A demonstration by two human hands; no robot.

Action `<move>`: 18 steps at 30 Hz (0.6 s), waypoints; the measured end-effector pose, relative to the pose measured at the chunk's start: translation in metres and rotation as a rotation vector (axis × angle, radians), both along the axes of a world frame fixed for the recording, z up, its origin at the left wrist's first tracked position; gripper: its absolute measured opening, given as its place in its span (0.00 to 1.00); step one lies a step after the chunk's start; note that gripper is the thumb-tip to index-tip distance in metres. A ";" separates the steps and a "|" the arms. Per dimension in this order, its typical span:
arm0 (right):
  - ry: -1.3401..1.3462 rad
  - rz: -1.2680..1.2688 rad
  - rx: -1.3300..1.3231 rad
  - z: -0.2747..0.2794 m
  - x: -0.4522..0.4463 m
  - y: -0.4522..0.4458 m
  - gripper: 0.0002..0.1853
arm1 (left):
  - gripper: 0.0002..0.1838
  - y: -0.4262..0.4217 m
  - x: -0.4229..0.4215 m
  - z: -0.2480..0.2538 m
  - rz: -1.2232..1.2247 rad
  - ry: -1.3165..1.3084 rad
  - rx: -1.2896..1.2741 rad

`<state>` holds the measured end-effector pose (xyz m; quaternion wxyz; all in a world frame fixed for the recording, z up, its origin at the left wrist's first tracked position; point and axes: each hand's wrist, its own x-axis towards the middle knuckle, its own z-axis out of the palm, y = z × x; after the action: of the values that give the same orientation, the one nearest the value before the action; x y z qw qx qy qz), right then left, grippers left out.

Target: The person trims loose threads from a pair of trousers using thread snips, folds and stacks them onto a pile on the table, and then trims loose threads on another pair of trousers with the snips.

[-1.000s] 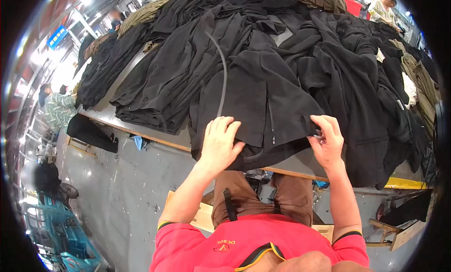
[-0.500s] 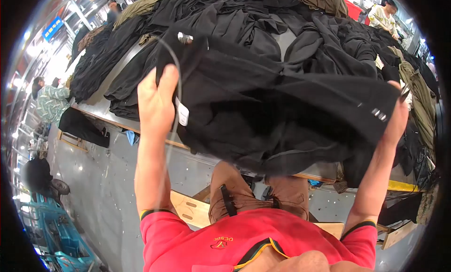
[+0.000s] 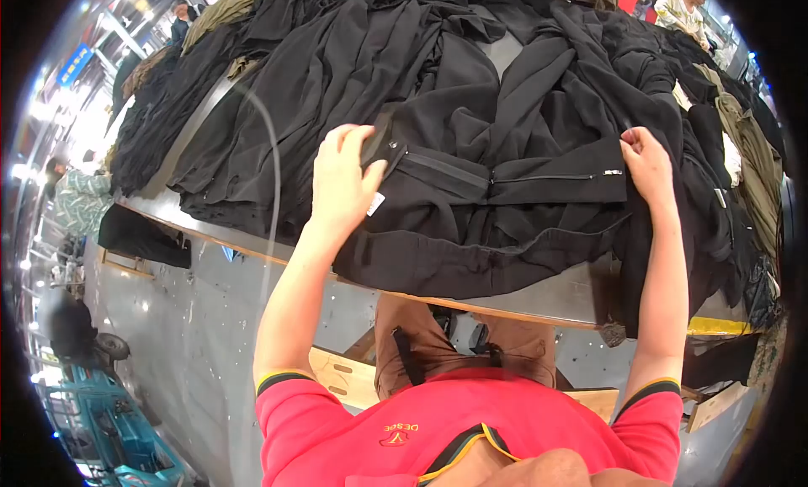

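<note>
A pair of black trousers (image 3: 421, 255) lies on the table before me, its waistband toward me and the fly spread apart. The zip (image 3: 539, 178) runs across the right flap, with a metal hook piece (image 3: 612, 173) at its end. My left hand (image 3: 341, 180) is at the left end of the waistband, thumb and fingers apart, beside a small metal fastener (image 3: 393, 146) and a white label (image 3: 375, 203). At the right flap's outer corner, my right hand (image 3: 648, 163) pinches the cloth between thumb and bent fingers.
Heaped black garments (image 3: 311, 74) cover the table behind the trousers, with olive ones (image 3: 749, 150) at the right. The table edge (image 3: 505, 308) runs close to my legs. Other people (image 3: 683, 15) are at the far right and left. A teal vehicle (image 3: 109, 420) stands at lower left.
Both hands have lowered the trousers from the air onto the table and moved closer together. My left fingers have come apart from the cloth. The fly now lies spread flat.
</note>
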<state>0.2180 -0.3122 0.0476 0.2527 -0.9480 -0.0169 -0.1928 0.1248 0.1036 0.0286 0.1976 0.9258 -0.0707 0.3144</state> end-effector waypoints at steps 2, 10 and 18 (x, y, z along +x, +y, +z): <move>-0.022 0.012 0.017 0.006 -0.005 -0.003 0.19 | 0.20 -0.026 -0.010 0.025 -0.245 -0.046 0.069; -0.114 0.534 0.060 0.033 -0.093 0.071 0.24 | 0.30 -0.077 0.030 -0.013 -0.514 0.118 0.440; -0.189 0.536 -0.251 -0.007 -0.046 0.075 0.22 | 0.15 -0.059 0.045 -0.020 -0.625 0.456 -0.378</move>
<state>0.1718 -0.2377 0.0402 0.1727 -0.9115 -0.3133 -0.2030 0.1695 0.0449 0.0085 0.4602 0.8530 -0.2437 0.0343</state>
